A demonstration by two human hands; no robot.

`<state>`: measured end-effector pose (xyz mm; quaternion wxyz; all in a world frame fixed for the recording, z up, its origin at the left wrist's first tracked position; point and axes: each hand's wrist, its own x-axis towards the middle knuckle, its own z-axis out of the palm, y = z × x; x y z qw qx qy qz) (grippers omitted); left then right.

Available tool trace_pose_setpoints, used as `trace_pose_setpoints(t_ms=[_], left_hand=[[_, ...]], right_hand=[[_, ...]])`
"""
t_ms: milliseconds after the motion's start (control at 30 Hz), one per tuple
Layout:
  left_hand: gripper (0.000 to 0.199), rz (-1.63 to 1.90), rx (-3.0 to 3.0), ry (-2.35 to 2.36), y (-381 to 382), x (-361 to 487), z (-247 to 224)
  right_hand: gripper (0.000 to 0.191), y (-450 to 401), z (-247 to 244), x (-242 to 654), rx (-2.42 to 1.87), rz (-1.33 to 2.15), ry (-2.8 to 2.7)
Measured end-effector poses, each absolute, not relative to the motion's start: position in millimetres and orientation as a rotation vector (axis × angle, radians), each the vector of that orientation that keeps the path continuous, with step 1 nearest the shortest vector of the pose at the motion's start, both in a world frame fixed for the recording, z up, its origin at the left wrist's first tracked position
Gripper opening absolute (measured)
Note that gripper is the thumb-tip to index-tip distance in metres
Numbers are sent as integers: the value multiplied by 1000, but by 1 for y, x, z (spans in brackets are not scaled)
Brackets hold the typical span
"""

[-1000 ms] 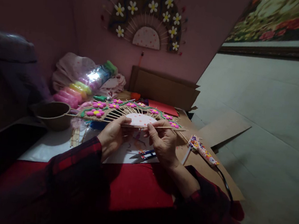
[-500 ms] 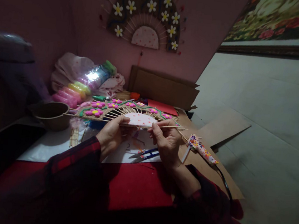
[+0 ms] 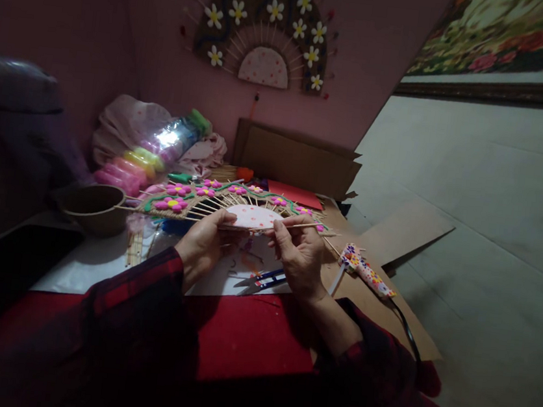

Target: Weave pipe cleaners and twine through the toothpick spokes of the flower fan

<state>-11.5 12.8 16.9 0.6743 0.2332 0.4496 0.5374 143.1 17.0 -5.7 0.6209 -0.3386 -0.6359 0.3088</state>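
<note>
A half-round decorative fan [image 3: 168, 205] is held nearly flat in front of me. It has a twine-wrapped band with pink flowers and a green wavy line, thin sticks like spokes, and a white, red-dotted half-circle [image 3: 253, 216] at its centre. My left hand [image 3: 205, 242] grips the fan's near edge at the left of that half-circle, thumb on top. My right hand [image 3: 299, 256] pinches a thin wooden stick [image 3: 305, 226] against the half-circle's right corner. The stick's inner end is hidden by the fingers. Below lie blue-handled thread snips [image 3: 262, 281].
A flower-patterned glue gun [image 3: 366, 273] with a black cord lies on brown cardboard at the right. A bowl [image 3: 94, 209] stands left, near a bag of coloured clay [image 3: 144, 156]. Cardboard sheets [image 3: 296, 160] lean at the back. A similar fan [image 3: 269, 27] hangs on the wall.
My right hand has shifted slightly left along the fan's near edge, and the stick in it now tilts up a little at its outer end. My left hand and the fan stay nearly still.
</note>
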Motion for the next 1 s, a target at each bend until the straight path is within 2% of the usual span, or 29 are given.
trace_pose_setpoints(t_ms=[1000], left_hand=[[15,1230,512,1030,14,-13,19]], right_hand=[[13,18,-6,157,-787,645,-1366]])
